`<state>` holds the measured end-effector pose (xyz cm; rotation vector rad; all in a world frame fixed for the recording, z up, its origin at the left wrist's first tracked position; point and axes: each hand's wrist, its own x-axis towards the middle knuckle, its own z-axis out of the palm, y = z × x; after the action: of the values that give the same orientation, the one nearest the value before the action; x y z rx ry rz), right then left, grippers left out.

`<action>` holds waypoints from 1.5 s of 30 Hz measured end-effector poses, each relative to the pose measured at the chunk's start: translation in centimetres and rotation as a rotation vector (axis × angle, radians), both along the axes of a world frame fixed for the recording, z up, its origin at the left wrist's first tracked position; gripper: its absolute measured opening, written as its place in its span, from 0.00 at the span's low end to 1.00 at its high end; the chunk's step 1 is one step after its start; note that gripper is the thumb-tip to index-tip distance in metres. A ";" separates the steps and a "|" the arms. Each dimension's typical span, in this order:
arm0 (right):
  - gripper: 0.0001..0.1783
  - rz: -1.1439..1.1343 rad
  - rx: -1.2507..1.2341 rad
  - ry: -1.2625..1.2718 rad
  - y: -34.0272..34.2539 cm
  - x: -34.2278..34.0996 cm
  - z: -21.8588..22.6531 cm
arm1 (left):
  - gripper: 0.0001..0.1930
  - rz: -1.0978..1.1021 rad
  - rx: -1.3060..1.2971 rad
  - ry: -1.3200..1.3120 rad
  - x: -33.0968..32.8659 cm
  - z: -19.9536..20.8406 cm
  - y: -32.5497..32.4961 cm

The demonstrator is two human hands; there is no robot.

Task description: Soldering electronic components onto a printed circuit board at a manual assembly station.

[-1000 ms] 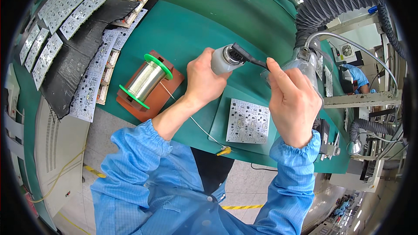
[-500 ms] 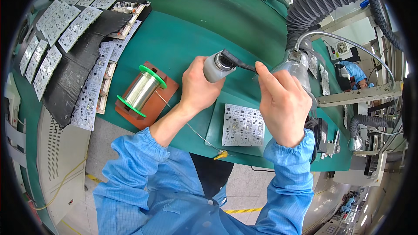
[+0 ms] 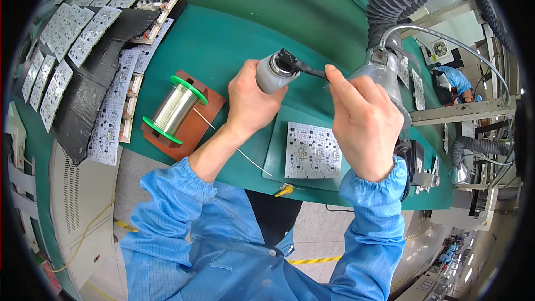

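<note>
Nearest us: blue sleeves (image 3: 173, 203), both arms out over green bench (image 3: 251, 33).

L hand (image 3: 249, 99) clamped round whitish bottle (image 3: 271, 82), metal-necked, held up off bench & tilted to R. R hand (image 3: 368, 120) closed on tail end of black brush (image 3: 310, 70), index fingertip on it; thumb hidden from us. Brush head is at bottle mouth; can't tell if bristles are dipped in or just pressed on top.

Step in hand, we'd judge: wetting brush at bottle. Next move, as we read it, calls for bottle kept steady & level enough not to spill, brush drawn clear w/o dripping.

Just below hands: circuit board (image 3: 313, 150), flat on green mat (image 3: 274, 159), apart from both hands. To L, spool (image 3: 175, 108) of silvery wire w/ green rims on red-brown stand (image 3: 207, 117); thin tube runs from there to yellow tip (image 3: 284, 190) nr bench edge.

Farther L: more boards (image 3: 93, 36) in rows, some on black sheet (image 3: 106, 72). R: clear hood (image 3: 384, 78) on grey hose (image 3: 423, 3). Way back R, co-worker's blue sleeve (image 3: 457, 81).
</note>
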<state>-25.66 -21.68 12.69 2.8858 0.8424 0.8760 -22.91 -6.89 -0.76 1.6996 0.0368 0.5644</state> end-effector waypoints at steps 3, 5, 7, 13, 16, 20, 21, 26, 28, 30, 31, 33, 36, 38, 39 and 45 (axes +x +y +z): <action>0.15 0.005 0.004 -0.009 -0.2 0.0 0.1 | 0.20 -0.007 0.003 -0.006 -0.1 0.0 -0.2; 0.15 0.014 0.015 0.013 -0.1 -0.1 0.1 | 0.20 -0.002 -0.004 -0.014 -0.2 0.0 -0.1; 0.16 0.013 0.021 0.006 -0.2 -0.1 0.2 | 0.20 0.000 -0.009 -0.025 -0.3 0.0 -0.2; 0.16 0.010 0.023 -0.005 -0.1 0.0 0.1 | 0.22 0.015 -0.023 -0.004 -0.3 0.0 -0.1; 0.15 0.001 0.014 -0.003 0.1 0.3 0.1 | 0.22 0.019 -0.056 0.021 0.2 0.1 0.0; 0.14 0.008 0.050 0.005 0.2 0.5 -0.1 | 0.25 -0.001 -0.007 0.012 0.2 -0.2 0.2; 0.14 0.008 0.065 0.014 0.2 0.6 -0.1 | 0.30 -0.015 -0.001 0.053 0.0 -0.3 0.2; 0.14 0.004 0.088 0.009 0.1 0.4 -0.2 | 0.44 0.043 0.187 0.103 -2.5 0.3 0.2; 0.14 -0.011 0.090 0.011 -0.2 0.3 -0.3 | 0.48 0.035 0.308 -0.021 -4.7 0.7 0.0; 0.14 -0.012 0.099 -0.006 -0.3 0.3 -0.5 | 0.47 -0.063 0.281 -0.064 -8.0 1.9 0.3; 0.14 -0.005 0.104 -0.001 -0.1 0.4 -0.5 | 0.41 -0.059 0.306 -0.180 -10.1 2.2 1.0; 0.15 -0.005 0.121 -0.008 0.2 0.2 -0.6 | 0.31 -0.171 0.262 -0.239 -14.7 2.1 2.7; 0.16 -0.017 0.122 -0.054 0.1 0.1 -0.8 | 0.20 -0.289 0.268 -0.210 -21.2 -0.9 5.7; 0.17 -0.013 0.121 -0.085 -0.1 0.3 -1.0 | 0.16 -0.219 0.321 -0.039 -23.9 -3.8 7.2; 0.17 0.000 0.122 -0.121 -0.1 0.5 -1.1 | 0.15 -0.140 0.352 0.075 -25.0 -5.8 7.9; 0.21 0.027 0.072 -0.192 0.2 0.5 -1.2 | 0.10 0.185 0.124 0.510 -30.0 -17.8 12.8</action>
<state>-25.19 -21.52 11.46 2.7951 0.8493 1.1868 -52.94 5.88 -18.52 1.9361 0.5380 0.2577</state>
